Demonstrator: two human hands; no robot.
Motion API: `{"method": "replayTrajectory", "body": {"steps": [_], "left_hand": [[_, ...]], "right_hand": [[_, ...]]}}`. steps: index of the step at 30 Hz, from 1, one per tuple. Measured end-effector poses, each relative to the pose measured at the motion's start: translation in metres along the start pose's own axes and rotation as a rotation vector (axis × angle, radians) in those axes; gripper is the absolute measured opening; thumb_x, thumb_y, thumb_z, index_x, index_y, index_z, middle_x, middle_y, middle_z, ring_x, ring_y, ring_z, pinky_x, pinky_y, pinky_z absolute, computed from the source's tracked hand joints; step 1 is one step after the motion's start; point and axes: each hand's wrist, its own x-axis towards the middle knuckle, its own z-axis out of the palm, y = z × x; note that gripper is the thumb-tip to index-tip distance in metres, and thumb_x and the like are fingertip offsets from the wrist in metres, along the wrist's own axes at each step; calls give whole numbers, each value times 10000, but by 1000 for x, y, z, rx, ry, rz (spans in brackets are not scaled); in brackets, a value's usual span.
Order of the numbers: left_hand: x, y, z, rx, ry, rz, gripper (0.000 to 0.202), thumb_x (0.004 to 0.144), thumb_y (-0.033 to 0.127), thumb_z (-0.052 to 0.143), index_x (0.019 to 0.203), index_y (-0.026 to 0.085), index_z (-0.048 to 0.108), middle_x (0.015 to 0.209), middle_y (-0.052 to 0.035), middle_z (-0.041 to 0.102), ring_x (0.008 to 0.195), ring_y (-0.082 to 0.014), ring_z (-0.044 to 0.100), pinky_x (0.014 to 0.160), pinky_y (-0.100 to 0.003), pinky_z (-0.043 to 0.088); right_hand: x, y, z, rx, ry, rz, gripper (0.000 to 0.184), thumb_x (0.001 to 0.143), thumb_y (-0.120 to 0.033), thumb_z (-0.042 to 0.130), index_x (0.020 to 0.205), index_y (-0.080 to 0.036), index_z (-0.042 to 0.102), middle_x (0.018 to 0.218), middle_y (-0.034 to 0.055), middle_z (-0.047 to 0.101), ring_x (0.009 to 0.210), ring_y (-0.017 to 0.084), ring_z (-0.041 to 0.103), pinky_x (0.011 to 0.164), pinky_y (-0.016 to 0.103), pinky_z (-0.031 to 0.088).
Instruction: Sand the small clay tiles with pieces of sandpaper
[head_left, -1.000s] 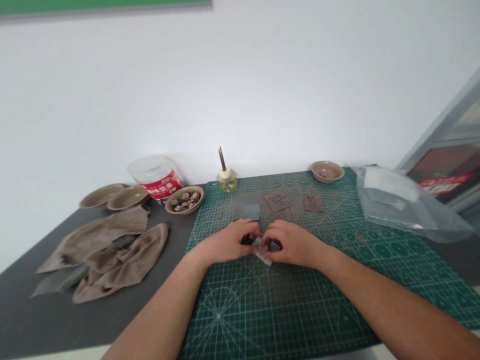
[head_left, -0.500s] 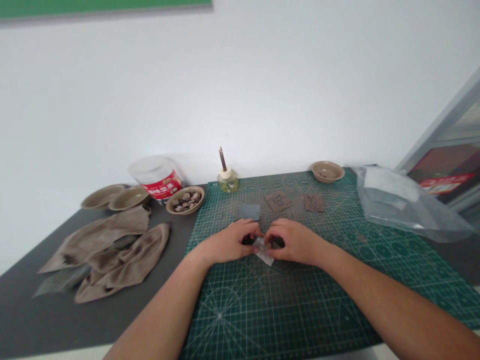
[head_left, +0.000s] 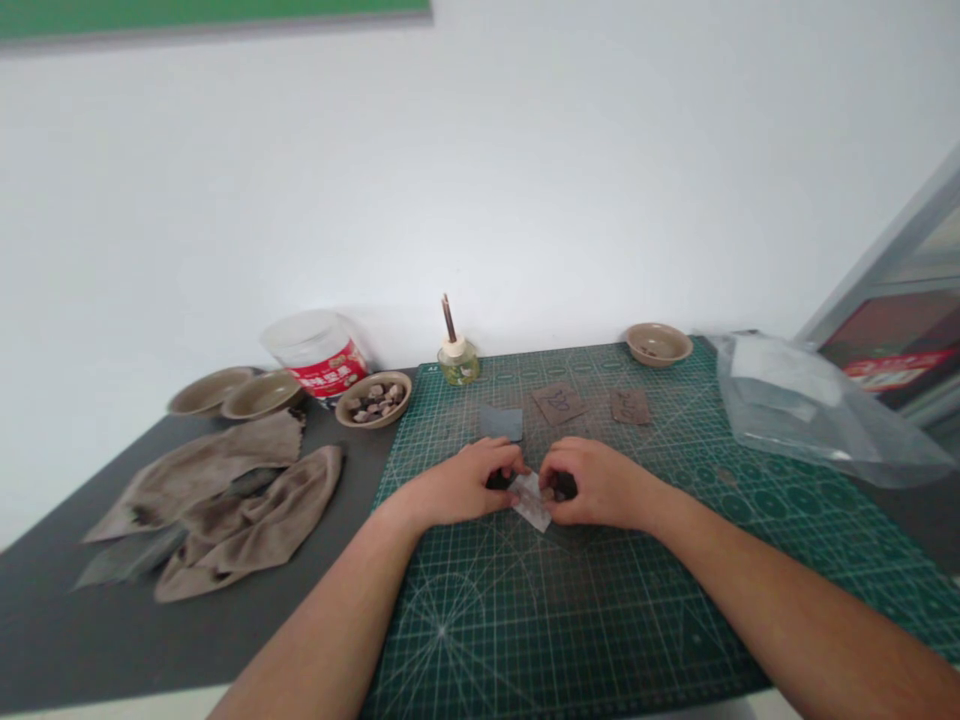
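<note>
Between my two hands, low over the green cutting mat (head_left: 480, 610), is a small whitish, translucent sheet (head_left: 532, 508); whether it is a bag or film I cannot tell. My left hand (head_left: 461, 487) pinches its left edge between thumb and fingers. At its right side my right hand (head_left: 604, 483) is closed in a pinch around a small brownish lump (head_left: 553, 495), mostly hidden by the fingertips. Just beyond the hands lie a grey square of sandpaper (head_left: 501, 423) and two brown squares with handwriting, one in the middle (head_left: 558, 403) and one farther right (head_left: 631, 407).
To the left stand a bowl of small stones (head_left: 374, 400), a clear jar with a red label (head_left: 319, 360) and two more bowls (head_left: 210, 392). Brown cloths (head_left: 251, 530) lie in front. A reed diffuser (head_left: 458, 360), a small bowl (head_left: 658, 345) and a plastic bag (head_left: 817, 410) are along the back and right.
My right hand has shifted slightly right, away from my left fingertips, so more of the translucent sheet shows between them. My left hand stays in place.
</note>
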Motion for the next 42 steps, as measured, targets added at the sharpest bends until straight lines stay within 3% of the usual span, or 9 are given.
{"method": "replayTrajectory", "body": {"steps": [33,42], "left_hand": [[0,2,-2,3,2,-4,192,820,235,625,1011,222,605,1007,-15,554,924,-195,506,783,-296,405],[-1,4,-3,8,-14,-9,199,827,251,613,1024,226,599,1040,-23,555,968,-210,501,840,-318,411]], "right_hand": [[0,-6,2,1,-44,-50,184,648,-214,724,825,-196,678,820,-1,670,781,166,585,735,269,414],[-1,-7,2,-1,-43,-64,169,667,-225,724,825,-193,675,809,2,663,787,170,582,738,273,415]]}}
